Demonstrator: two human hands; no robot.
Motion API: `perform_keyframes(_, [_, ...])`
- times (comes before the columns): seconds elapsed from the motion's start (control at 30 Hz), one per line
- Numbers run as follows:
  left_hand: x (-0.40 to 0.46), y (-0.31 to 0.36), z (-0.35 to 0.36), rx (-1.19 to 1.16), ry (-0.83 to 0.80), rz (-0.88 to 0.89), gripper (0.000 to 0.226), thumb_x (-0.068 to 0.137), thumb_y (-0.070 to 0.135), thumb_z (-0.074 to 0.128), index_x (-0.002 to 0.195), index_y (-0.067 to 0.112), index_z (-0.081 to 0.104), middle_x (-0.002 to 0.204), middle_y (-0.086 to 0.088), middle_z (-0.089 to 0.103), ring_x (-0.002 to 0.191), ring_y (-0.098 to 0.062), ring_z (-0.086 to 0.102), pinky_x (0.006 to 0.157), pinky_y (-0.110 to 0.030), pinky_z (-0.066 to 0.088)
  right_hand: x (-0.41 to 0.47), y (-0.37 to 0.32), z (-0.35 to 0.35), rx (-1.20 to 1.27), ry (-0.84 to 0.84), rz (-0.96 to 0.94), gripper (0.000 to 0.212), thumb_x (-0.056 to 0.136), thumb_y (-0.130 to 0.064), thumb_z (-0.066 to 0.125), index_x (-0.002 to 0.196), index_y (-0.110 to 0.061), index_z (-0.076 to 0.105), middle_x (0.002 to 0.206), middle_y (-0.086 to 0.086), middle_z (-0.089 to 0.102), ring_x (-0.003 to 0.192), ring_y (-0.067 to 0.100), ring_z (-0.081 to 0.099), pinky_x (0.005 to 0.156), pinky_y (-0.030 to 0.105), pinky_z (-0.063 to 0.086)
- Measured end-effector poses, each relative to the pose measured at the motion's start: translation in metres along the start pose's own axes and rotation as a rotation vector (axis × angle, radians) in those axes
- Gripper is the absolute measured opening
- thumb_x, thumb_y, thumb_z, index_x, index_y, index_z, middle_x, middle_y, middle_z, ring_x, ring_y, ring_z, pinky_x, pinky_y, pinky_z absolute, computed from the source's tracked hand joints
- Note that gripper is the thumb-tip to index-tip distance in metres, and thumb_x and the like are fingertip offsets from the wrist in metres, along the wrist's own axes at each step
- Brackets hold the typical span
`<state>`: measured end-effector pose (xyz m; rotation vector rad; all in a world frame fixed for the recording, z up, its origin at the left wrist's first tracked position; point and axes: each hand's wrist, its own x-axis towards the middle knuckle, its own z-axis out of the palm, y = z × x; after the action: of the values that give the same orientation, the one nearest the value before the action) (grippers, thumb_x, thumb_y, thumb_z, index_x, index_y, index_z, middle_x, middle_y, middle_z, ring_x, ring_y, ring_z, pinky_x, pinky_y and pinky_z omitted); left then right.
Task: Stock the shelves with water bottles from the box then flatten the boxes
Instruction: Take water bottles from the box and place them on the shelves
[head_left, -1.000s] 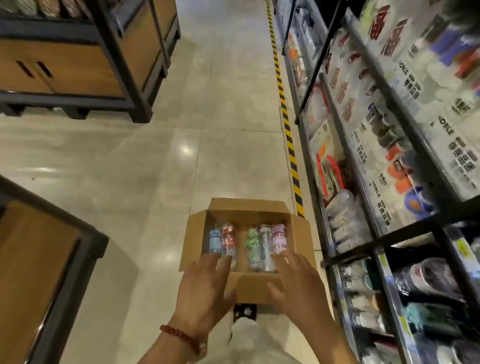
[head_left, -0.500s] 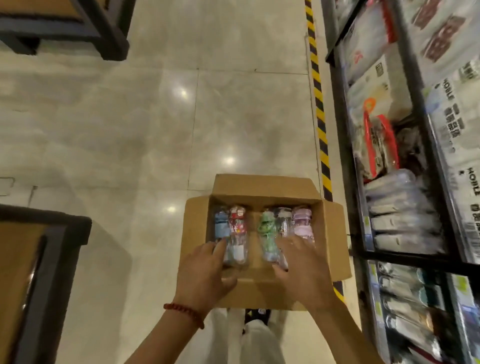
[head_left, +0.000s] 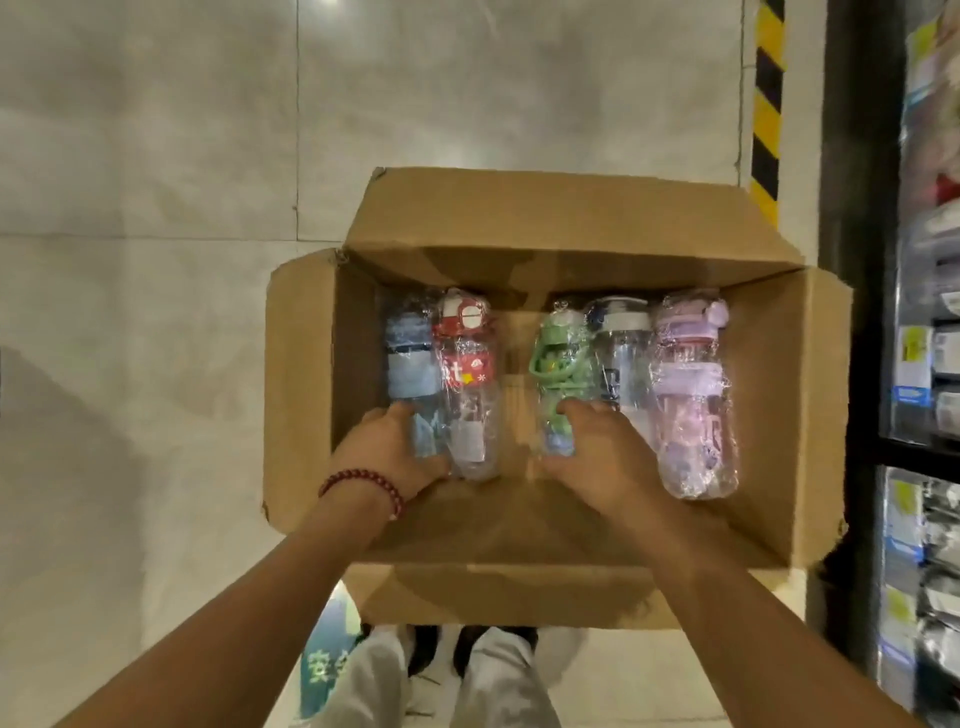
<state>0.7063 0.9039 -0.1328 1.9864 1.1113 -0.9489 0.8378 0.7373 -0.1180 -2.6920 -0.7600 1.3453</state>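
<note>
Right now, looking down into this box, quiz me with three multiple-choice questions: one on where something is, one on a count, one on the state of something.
1. Where does the purple bottle lie in the cardboard box?
A. shelf-side end of the row
B. middle
C. end away from the shelves

2. How many bottles are in the box?
A. three
B. five
C. eight

3. How are the box's flaps?
A. taped shut
B. folded open
C. cut off

Answers: 1 A, it is nearest the shelves. 2 B, blue, red, green, clear and purple lie side by side. 3 B, all flaps spread outward.
</note>
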Motion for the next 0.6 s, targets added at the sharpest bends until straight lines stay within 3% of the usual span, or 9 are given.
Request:
perform_keyframes(0.1, [0.046, -0.008, 0.027, -0.138, -0.012, -0.085, 0.081, 0.073, 0.044, 0.074, 0.142, 0.033, 0.032, 0.139, -0.003, 0.041, 0.121, -0.022, 0.047, 0.102, -0.038, 0.043, 0.043, -0.002, 0.039, 0.009, -0.028, -0.029, 0.06, 0.085, -0.034, 0.063, 0.138, -0.018, 0.039, 0.125, 0.007, 0.051, 0.108, 0.024, 0.053, 0.084, 0.034, 0.05])
perform_keyframes(0.2, [0.082, -0.012, 0.053, -0.354, 0.019, -0.177, 0.087, 0.078, 0.031, 0.074, 0.147, 0.037, 0.021, 0.148, -0.001, 0.027, 0.132, -0.023, 0.034, 0.107, -0.04, 0.034, 0.08, -0.009, 0.078, 0.011, -0.019, -0.007, 0.057, 0.083, -0.035, 0.066, 0.132, -0.017, 0.042, 0.119, 0.008, 0.055, 0.101, 0.024, 0.057, 0.08, 0.035, 0.052])
perform_keyframes(0.37, [0.115, -0.018, 0.092, -0.618, 0.32, -0.235, 0.087, 0.079, 0.039, 0.07, 0.147, 0.041, 0.015, 0.149, 0.0, 0.028, 0.133, -0.024, 0.034, 0.109, -0.043, 0.031, 0.132, -0.015, 0.139, 0.322, -0.065, 0.071, 0.071, 0.078, -0.036, 0.074, 0.136, -0.016, 0.036, 0.119, 0.005, 0.06, 0.104, 0.025, 0.059, 0.085, 0.034, 0.051])
perform_keyframes(0.47, [0.127, -0.023, 0.1, -0.689, 0.371, -0.317, 0.079, 0.082, 0.047, 0.063, 0.147, 0.034, 0.022, 0.147, 0.0, 0.037, 0.132, -0.023, 0.039, 0.109, -0.039, 0.032, 0.151, -0.012, 0.145, 0.633, -0.047, 0.127, 0.081, 0.072, -0.034, 0.081, 0.134, -0.014, 0.033, 0.12, -0.004, 0.053, 0.109, 0.016, 0.053, 0.086, 0.02, 0.038])
perform_keyframes(0.6, [0.143, -0.025, 0.105, -0.815, 0.238, -0.344, 0.067, 0.067, 0.065, 0.066, 0.124, 0.031, 0.056, 0.115, 0.008, 0.062, 0.101, -0.018, 0.062, 0.092, -0.034, 0.049, 0.161, 0.006, 0.138, 0.801, -0.013, 0.199, 0.091, 0.066, -0.028, 0.086, 0.137, -0.016, 0.031, 0.112, -0.009, 0.05, 0.104, 0.009, 0.046, 0.086, 0.02, 0.034])
